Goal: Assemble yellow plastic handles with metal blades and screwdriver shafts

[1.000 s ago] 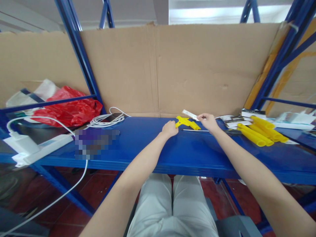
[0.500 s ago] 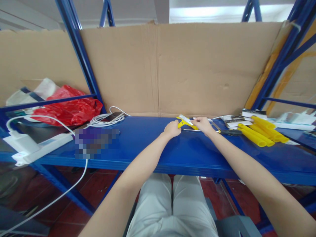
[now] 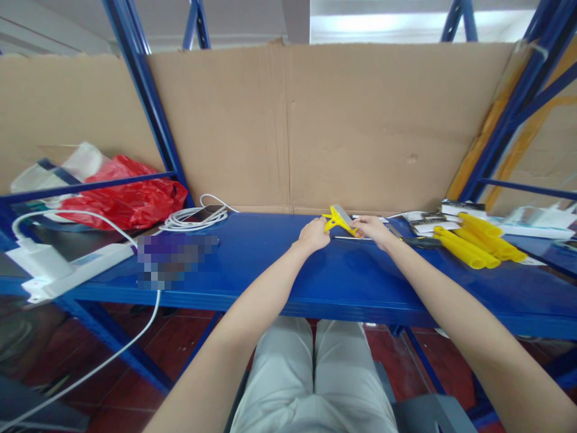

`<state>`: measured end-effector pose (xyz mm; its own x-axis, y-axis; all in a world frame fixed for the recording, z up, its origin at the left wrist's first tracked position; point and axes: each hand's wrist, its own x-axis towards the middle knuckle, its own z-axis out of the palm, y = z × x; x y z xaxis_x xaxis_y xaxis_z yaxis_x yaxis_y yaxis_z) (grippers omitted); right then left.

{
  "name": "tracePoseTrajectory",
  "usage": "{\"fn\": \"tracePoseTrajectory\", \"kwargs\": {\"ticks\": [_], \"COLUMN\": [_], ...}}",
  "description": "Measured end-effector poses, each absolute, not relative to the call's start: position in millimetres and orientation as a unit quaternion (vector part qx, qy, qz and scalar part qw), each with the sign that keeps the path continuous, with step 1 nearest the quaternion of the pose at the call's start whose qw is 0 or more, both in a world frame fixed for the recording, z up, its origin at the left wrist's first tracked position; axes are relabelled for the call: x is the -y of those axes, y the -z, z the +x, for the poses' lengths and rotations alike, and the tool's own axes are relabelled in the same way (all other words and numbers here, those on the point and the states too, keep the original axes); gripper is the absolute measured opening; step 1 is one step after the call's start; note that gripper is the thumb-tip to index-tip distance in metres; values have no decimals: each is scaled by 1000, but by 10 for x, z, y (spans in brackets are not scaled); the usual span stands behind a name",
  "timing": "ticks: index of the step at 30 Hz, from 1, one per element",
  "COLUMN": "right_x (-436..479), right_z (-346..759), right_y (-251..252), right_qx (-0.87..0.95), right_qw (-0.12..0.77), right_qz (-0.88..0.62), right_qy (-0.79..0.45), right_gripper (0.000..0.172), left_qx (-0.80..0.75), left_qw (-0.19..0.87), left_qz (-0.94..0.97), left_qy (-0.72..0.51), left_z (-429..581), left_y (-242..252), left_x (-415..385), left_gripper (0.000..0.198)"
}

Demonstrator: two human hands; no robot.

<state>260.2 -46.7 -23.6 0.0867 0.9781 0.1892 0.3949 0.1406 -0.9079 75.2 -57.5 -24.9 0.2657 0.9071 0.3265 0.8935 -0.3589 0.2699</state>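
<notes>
My left hand [image 3: 314, 236] is closed round the narrow end of a yellow scraper head [image 3: 335, 222], just above the blue shelf. A flat silver metal plate [image 3: 342, 214] lies along the wide part of the head. At the right end of that wide part, my right hand [image 3: 370, 230] is closed in a pinch on the plate and head edge; its fingertips partly hide what they grip. Under my hands lies a screwdriver [image 3: 421, 242] with a dark handle, its thin shaft pointing left.
Several yellow tubes [image 3: 473, 243] and small black-and-white boxes [image 3: 426, 221] lie on the right. To the left are a coiled white cable [image 3: 192, 221], a power strip [image 3: 85, 270] and a red plastic bag [image 3: 130, 192]. Cardboard [image 3: 351, 126] stands behind the blue shelf [image 3: 261, 273].
The scraper head has tilted, and the silver plate now lies lined up along its wide part instead of angled across it. My right hand has shifted slightly; my left hand keeps its place.
</notes>
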Motion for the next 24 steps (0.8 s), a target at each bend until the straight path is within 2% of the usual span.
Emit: {"fn": "tracePoseTrajectory", "kwargs": {"ticks": [11, 24], "right_x": [453, 442], "right_z": [2633, 2677], "right_y": [302, 322], "right_qx": [660, 728], "right_qw": [418, 377], "right_qz": [-515, -473], "right_qy": [-353, -324], "right_gripper": [25, 54], "left_qx": [-484, -468], "left_qw": [-59, -101], "left_qz": [842, 865], "left_qy": [-231, -153], "left_z": [709, 670], "left_y": [267, 270], "left_x": [606, 558], "left_gripper": [61, 63]}}
